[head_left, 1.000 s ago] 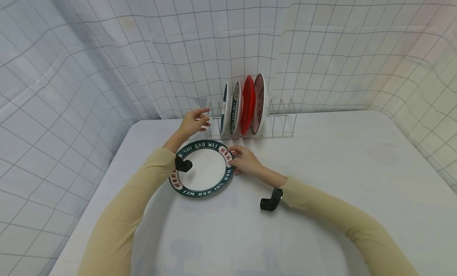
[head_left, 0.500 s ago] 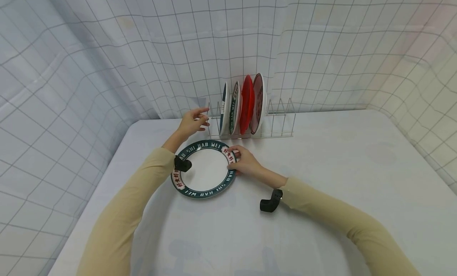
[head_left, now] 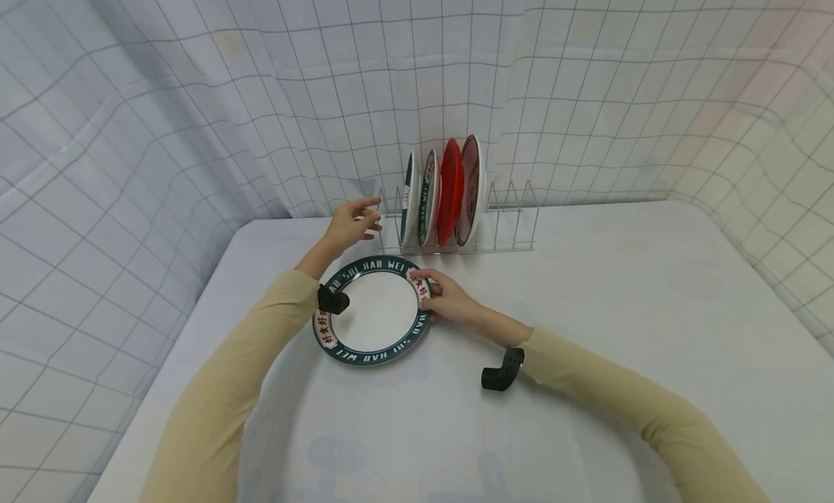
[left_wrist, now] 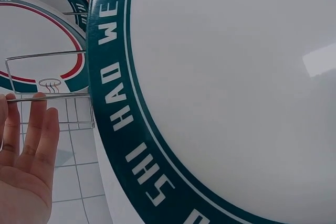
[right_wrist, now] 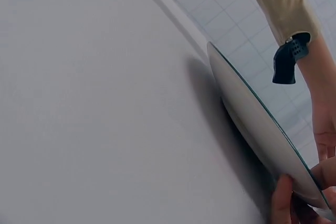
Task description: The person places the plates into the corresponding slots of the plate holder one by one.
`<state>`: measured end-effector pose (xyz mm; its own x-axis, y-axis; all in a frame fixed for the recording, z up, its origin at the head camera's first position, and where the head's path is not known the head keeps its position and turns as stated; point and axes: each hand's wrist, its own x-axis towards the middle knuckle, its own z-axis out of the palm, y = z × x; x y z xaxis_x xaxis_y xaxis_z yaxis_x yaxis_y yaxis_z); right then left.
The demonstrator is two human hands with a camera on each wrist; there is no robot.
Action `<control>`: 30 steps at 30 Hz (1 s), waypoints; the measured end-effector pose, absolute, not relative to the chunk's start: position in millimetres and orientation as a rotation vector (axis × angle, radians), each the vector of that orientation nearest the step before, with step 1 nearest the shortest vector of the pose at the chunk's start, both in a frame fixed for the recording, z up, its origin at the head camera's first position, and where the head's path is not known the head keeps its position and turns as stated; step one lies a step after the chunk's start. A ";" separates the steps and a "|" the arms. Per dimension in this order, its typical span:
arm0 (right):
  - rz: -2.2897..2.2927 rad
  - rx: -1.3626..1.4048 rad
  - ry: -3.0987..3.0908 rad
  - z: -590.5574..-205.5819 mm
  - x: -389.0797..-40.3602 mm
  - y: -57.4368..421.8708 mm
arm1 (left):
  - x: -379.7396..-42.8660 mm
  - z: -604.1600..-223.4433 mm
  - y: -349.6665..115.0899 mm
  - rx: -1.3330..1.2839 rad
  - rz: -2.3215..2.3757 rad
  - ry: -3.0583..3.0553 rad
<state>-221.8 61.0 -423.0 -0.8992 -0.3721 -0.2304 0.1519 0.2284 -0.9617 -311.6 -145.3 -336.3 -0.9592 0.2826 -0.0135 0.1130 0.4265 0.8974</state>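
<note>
A large white oval plate (head_left: 371,311) with a dark green lettered rim lies before the rack in the head view. At its right edge, my right hand (head_left: 449,298) grips the rim, thumb on top and fingers beneath. The right wrist view shows the underside of the plate (right_wrist: 252,114) above its shadow on the table. My left hand (head_left: 352,224) is at the left end of the wire dish rack (head_left: 502,250). Its fairly straight fingers (left_wrist: 39,124) touch a rack wire in the left wrist view. The left forearm overlaps the plate's left rim.
In the rack stand a blue-rimmed plate (head_left: 407,203), a green-rimmed plate (head_left: 426,199), a red plate (head_left: 451,192) and a white plate with a reddish face (head_left: 470,192). Wire slots continue to their right. A white grid-patterned curtain (head_left: 586,105) hangs behind the table (head_left: 619,293).
The green-rimmed plate has shifted slightly right, and the right thumb now lies over its rim. The left hand has stayed at the end of the rack.
</note>
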 end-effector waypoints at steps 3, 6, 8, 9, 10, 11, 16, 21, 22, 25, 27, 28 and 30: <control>-1.751 -0.237 2.101 -423.3 -219.4 60.2 | -312.7 -337.9 -145.1 0.350 1.563 2.512; -1.791 -0.297 2.124 -424.3 -218.0 59.4 | -311.0 -337.6 -144.0 0.340 1.565 2.517; -1.818 -0.322 2.122 -424.4 -217.0 58.9 | -310.9 -337.5 -144.0 0.337 1.565 2.517; -1.828 -0.329 2.119 -424.5 -216.5 58.7 | -310.4 -337.0 -144.0 0.333 1.564 2.517; -1.843 -0.326 2.106 -424.6 -216.1 58.5 | -310.2 -336.7 -144.0 0.332 1.565 2.515; -1.858 -0.315 2.082 -424.1 -215.4 58.3 | -310.2 -336.5 -144.3 0.332 1.567 2.512; -1.945 -0.210 1.923 -423.7 -212.1 58.4 | -310.9 -337.2 -144.5 0.330 1.574 2.503; -1.996 -0.213 1.937 -425.3 -211.1 60.6 | -317.0 -341.7 -145.2 0.327 1.569 2.508; -2.005 -0.221 1.951 -425.8 -210.9 61.3 | -319.4 -343.7 -145.9 0.326 1.574 2.504; -2.020 -0.258 1.992 -427.6 -210.0 64.5 | -327.2 -351.8 -149.1 0.330 1.580 2.505; -2.029 -0.283 2.003 -428.4 -208.6 67.2 | -331.5 -357.3 -150.7 0.334 1.583 2.509; -2.035 -0.294 2.003 -428.7 -207.9 68.6 | -333.7 -359.9 -151.6 0.335 1.587 2.509; -2.045 -0.307 2.008 -429.1 -206.4 71.4 | -335.7 -362.9 -152.1 0.341 1.580 2.523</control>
<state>-206.4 71.4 -429.1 -0.9443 -0.3278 -0.0295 0.0355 -0.0123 -0.9993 -335.7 -152.1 -362.9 -0.9638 0.2667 -0.0025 0.1143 0.4214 0.8996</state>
